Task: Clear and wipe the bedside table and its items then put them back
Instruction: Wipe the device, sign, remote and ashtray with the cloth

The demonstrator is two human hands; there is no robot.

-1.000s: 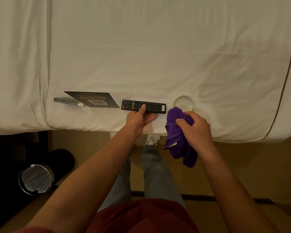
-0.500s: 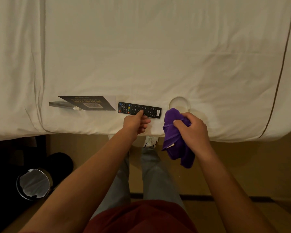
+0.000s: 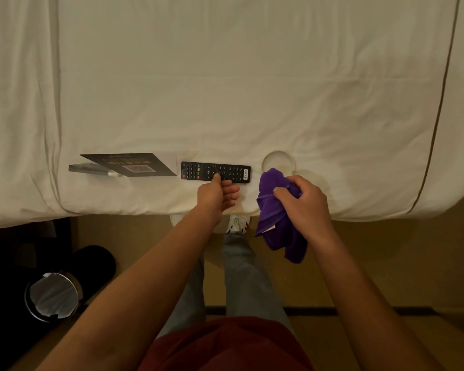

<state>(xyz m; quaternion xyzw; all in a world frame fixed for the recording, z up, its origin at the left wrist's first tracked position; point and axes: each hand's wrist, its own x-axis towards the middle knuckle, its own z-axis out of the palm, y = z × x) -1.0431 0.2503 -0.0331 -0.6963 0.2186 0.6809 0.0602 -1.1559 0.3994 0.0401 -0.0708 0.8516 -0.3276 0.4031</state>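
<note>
A black remote control (image 3: 225, 171) lies flat on the white bed (image 3: 252, 89) near its front edge. My left hand (image 3: 216, 192) is just in front of it, the thumb tip touching the remote's near edge and the fingers loosely bent on the sheet. My right hand (image 3: 303, 202) grips a bunched purple cloth (image 3: 276, 223) to the right of the remote, and the cloth hangs down past the bed's edge. A dark card with a QR code (image 3: 134, 164) on a clear stand lies left of the remote. A round clear glass dish (image 3: 277, 160) sits just behind the cloth.
A metal bin with a liner (image 3: 51, 297) stands on the floor at the lower left, beside a round black object (image 3: 91, 261). My legs and a white shoe (image 3: 237, 223) are below the bed's edge. Tan floor runs to the right.
My left hand has drawn back a little from the remote, its fingers no longer along the remote's edge. The remote stays on the bed. My right hand keeps hold of the cloth.
</note>
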